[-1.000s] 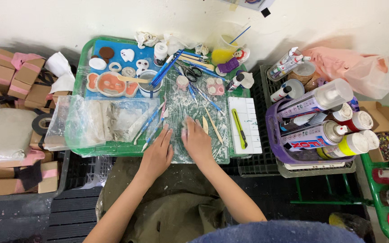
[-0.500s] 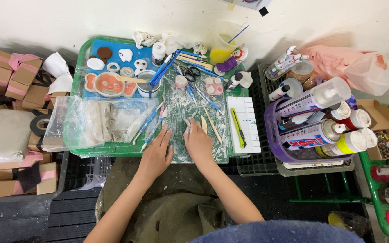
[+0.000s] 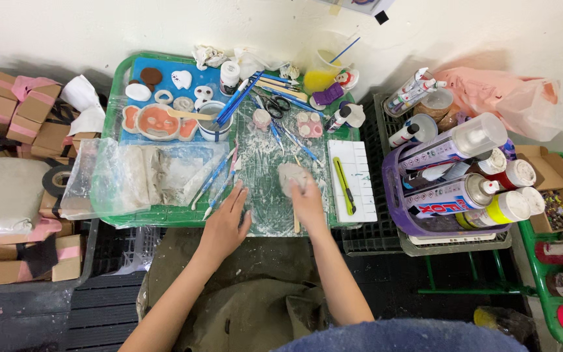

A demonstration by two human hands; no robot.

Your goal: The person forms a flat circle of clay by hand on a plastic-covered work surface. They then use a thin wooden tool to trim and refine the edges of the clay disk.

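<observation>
My right hand (image 3: 309, 201) is closed on the near edge of a grey clay lump (image 3: 289, 175) that lies on the clay-smeared work mat (image 3: 262, 156), and a wooden stick (image 3: 296, 225) pokes out beneath that hand. My left hand (image 3: 227, 220) lies flat with its fingers apart on the mat's near left part, holding nothing. Blue-handled tools (image 3: 213, 177) lie just left of its fingertips.
The mat sits on a green tray table (image 3: 117, 73) with a plastic bag of clay (image 3: 144, 177), orange clay pieces (image 3: 158, 122), scissors (image 3: 275, 104), a yellow cup (image 3: 319, 77) and a white block with a yellow knife (image 3: 345, 186). A purple basket of spray cans (image 3: 451, 179) stands right, cardboard boxes (image 3: 24, 114) left.
My right hand has moved forward from lying flat on the mat onto the clay lump. My left hand has slid slightly nearer and stays flat.
</observation>
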